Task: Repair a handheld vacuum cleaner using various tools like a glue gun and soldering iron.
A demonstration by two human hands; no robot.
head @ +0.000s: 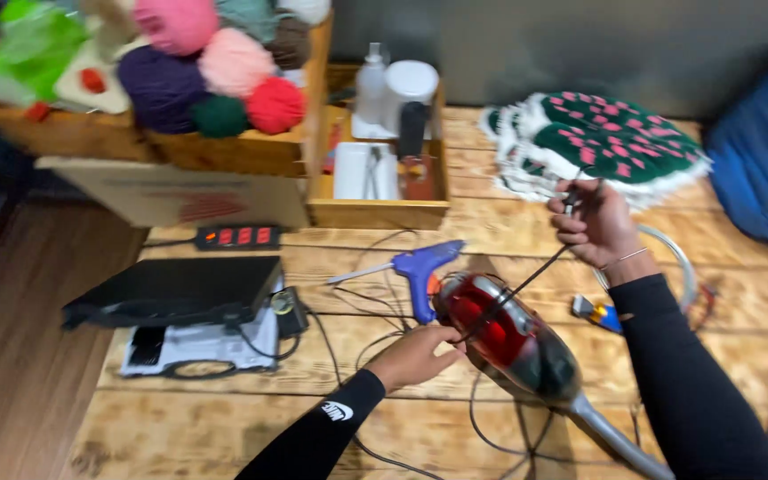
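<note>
Cord (526, 283), black and single, runs taut from the right hand (593, 224), fist closed around it, down to the left hand (415, 356), which pinches it beside one red handheld vacuum (504, 338) lying on the wooden table (224, 418). One blue glue gun (424, 267) lies just behind; the vacuum's handle is cut off below

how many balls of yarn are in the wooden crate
7 at least: pink, light pink, purple, dark green, red, brown, teal. Others may be hidden behind.
</note>
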